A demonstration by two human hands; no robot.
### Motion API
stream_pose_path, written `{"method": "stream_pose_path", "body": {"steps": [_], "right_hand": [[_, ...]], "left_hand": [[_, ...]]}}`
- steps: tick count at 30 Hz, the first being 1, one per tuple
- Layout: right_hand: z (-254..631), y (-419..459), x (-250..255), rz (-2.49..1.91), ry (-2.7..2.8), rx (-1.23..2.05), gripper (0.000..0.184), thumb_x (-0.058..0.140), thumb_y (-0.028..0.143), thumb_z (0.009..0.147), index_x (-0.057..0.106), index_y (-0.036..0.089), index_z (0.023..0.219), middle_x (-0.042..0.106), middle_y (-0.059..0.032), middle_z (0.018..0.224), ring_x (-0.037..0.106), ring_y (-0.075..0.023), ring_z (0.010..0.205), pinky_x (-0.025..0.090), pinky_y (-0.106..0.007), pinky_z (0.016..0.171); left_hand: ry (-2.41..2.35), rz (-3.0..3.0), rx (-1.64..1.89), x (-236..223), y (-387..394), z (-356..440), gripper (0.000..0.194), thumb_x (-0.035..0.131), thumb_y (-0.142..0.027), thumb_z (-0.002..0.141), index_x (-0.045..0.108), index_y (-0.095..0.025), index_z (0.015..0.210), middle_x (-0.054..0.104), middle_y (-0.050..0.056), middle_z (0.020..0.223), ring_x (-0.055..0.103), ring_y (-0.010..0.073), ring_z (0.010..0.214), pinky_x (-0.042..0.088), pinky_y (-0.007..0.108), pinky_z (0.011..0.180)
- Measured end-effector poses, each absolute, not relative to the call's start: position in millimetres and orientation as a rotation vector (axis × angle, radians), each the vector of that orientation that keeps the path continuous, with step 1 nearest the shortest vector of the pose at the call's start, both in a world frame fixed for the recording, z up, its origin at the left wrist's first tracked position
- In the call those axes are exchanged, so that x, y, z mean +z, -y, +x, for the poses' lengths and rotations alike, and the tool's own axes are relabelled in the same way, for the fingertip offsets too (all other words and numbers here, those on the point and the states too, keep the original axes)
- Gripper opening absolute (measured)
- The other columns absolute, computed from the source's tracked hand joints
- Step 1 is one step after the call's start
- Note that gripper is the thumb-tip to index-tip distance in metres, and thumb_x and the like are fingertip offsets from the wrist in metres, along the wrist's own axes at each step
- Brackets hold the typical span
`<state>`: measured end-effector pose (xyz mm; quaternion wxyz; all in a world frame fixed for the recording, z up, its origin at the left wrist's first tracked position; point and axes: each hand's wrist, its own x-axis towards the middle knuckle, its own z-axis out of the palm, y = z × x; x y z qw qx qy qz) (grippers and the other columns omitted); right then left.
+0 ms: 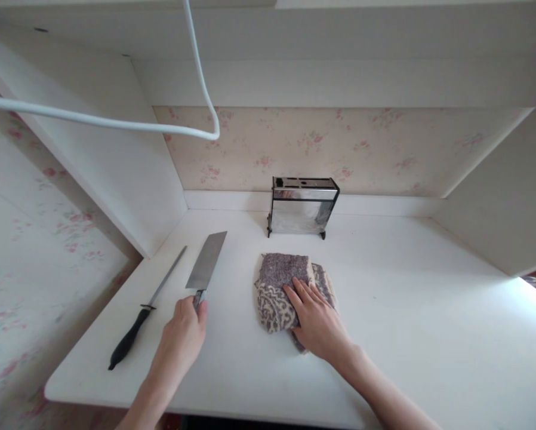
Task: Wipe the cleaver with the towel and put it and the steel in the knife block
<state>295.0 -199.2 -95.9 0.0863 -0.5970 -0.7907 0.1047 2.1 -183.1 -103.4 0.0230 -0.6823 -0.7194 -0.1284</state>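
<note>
My left hand (185, 328) is closed round the handle of a cleaver (208, 261), whose broad blade points away from me just over or on the white counter. Right of it lies a folded towel (277, 298) in purple-brown and cream, with a scroll pattern. My right hand (317, 316) rests on the towel's right part, fingers spread out and pressing flat. To the left of the cleaver a sharpening steel (138, 325) with a black handle lies on the counter, its rod pointing away. Nobody touches it.
A shiny metal block with black ends (304, 206), which looks like a knife block or toaster, stands at the back near the floral wall. A white cable (116, 122) hangs across the upper left. The white counter (406, 334) is boxed in by side panels and an overhead shelf.
</note>
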Motion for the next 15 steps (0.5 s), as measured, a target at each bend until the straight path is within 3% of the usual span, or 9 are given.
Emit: {"method": "stream_pose_path", "body": {"steps": [3,7,11,15], "right_hand": [[305.3,194.1,-89.6,-1.806,2.193,0.354,0.068,0.053,0.013,0.067,0.048,0.019,0.135,0.044,-0.0107,0.143,0.043,-0.0286,0.129,0.029,-0.042,0.109],[323.7,176.6,-80.6,-1.840,1.571,0.686,0.043,0.050,0.036,0.080,0.058,0.023,0.120,0.067,-0.0091,0.112,0.059,-0.0302,0.105,0.044,-0.043,0.090],[336.6,164.6,-76.0,-1.394,0.899,1.077,0.042,0.052,0.055,0.077,0.065,0.023,0.102,0.070,-0.0056,0.099,0.063,-0.0282,0.098,0.049,-0.040,0.082],[333.1,168.0,-68.8,-1.067,0.736,1.208,0.050,0.046,0.065,0.077,0.066,0.028,0.103,0.070,-0.0046,0.102,0.063,-0.0270,0.097,0.049,-0.040,0.080]], "left_hand": [[2.171,-2.172,-0.543,-96.3,191.7,17.8,0.028,0.032,-0.038,0.095,0.048,-0.016,0.103,0.064,0.012,0.096,0.069,0.0245,0.079,0.050,0.030,0.056],[2.048,-2.276,-0.719,-88.1,200.1,38.7,0.028,0.035,-0.042,0.095,0.045,-0.019,0.107,0.066,0.011,0.096,0.070,0.0248,0.076,0.050,0.031,0.055],[1.919,-2.395,-0.873,-80.1,198.2,68.0,0.027,0.038,-0.041,0.094,0.043,-0.021,0.112,0.066,0.010,0.097,0.070,0.0246,0.077,0.051,0.031,0.059],[1.816,-2.534,-0.904,-75.7,186.4,103.1,0.026,0.037,-0.038,0.095,0.041,-0.022,0.115,0.061,0.010,0.098,0.068,0.0245,0.082,0.051,0.032,0.062]]}}
